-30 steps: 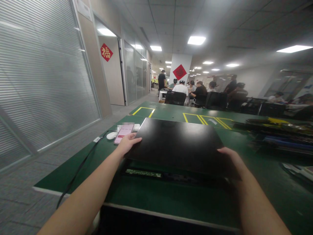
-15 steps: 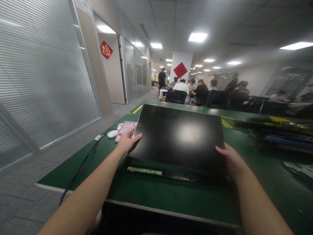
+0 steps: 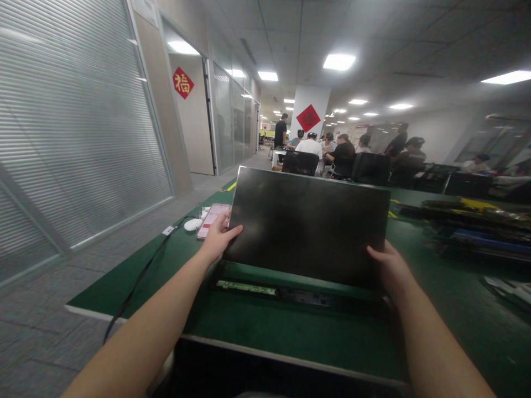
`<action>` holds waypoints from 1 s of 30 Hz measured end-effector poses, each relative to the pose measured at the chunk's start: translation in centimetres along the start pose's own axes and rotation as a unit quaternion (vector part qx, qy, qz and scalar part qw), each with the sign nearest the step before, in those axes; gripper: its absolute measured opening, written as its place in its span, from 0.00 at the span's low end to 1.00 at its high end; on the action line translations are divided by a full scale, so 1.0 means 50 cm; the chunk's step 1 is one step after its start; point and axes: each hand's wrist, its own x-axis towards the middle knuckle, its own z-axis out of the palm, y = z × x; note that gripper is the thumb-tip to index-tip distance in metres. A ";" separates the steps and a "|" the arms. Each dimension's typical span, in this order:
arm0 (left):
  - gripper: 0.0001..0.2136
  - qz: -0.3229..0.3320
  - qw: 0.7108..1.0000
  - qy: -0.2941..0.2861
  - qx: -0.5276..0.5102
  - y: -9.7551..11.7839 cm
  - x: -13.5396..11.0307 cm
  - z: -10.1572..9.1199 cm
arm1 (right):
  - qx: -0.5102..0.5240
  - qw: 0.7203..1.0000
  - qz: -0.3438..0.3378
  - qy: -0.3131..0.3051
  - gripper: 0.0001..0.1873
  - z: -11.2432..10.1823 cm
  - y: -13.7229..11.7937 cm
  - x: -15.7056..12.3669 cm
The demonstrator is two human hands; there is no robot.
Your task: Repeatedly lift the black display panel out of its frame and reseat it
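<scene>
A large black flat panel (image 3: 309,224) stands tilted up above the green table (image 3: 290,331), its far edge raised. My left hand (image 3: 218,237) grips its lower left corner, thumb on the front face. My right hand (image 3: 390,271) grips its lower right corner. Below the panel's near edge, a narrow green circuit strip (image 3: 244,286) and a dark strip (image 3: 307,297) lie on the table.
A pink phone (image 3: 212,219) and a white mouse (image 3: 192,224) lie left of the panel, with a black cable (image 3: 136,282) running off the table's left edge. Stacked dark parts (image 3: 477,226) sit at the right. Several people sit at tables far behind.
Both hands have tilted the panel from nearly flat to steeply raised, its far edge swinging upward. The hands stay on the same corners.
</scene>
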 end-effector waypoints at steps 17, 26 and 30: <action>0.24 -0.100 0.994 -0.032 0.043 -0.033 -0.008 0.008 | -0.043 0.983 0.168 0.059 0.24 0.001 0.013 0.011; 0.29 -0.069 0.988 -0.010 0.140 -0.061 0.000 -0.013 | -0.055 0.981 0.176 0.055 0.21 0.007 0.009 0.008; 0.31 -0.057 0.988 -0.011 0.145 -0.071 0.006 -0.020 | -0.064 0.980 0.178 0.058 0.20 0.002 0.013 0.011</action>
